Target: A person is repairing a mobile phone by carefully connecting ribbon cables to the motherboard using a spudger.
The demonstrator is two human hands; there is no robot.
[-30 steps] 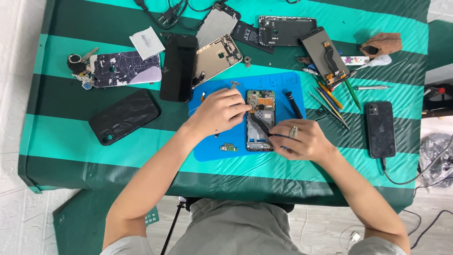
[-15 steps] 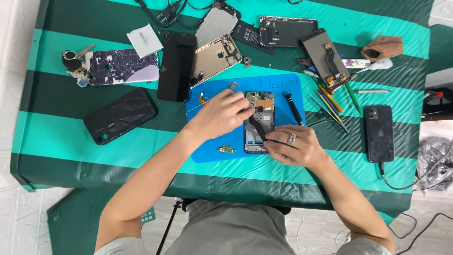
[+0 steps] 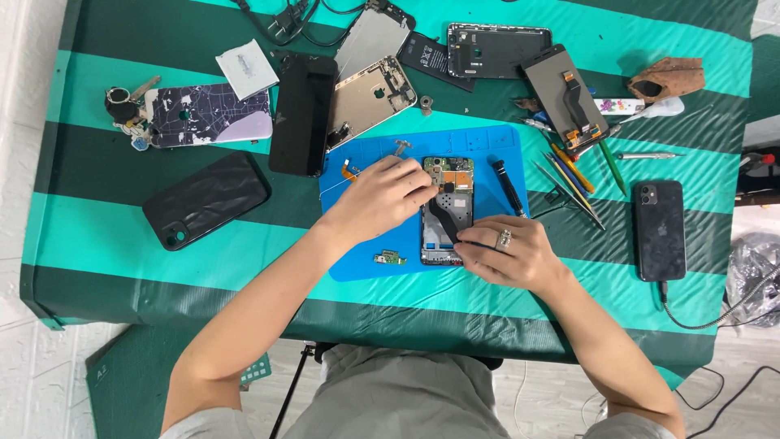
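Seen from the head camera, an opened phone point(image 3: 447, 210) is worked on at the centre of a blue mat point(image 3: 366, 252): its left edge is steadied by the curled left hand point(image 3: 388, 195), while a black flex strip point(image 3: 443, 218) is pinched by the right hand point(image 3: 508, 256) at the phone's lower right, apparently mid-disassembly; careful lifting seems called for next.

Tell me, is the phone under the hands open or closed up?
Open. The phone lies on the blue mat with its back off, circuit boards and a black strip showing inside.

Left hand point(image 3: 388, 193) hides the opened phone point(image 3: 448, 210)'s left edge; charger point(image 3: 280, 18) cut off above.
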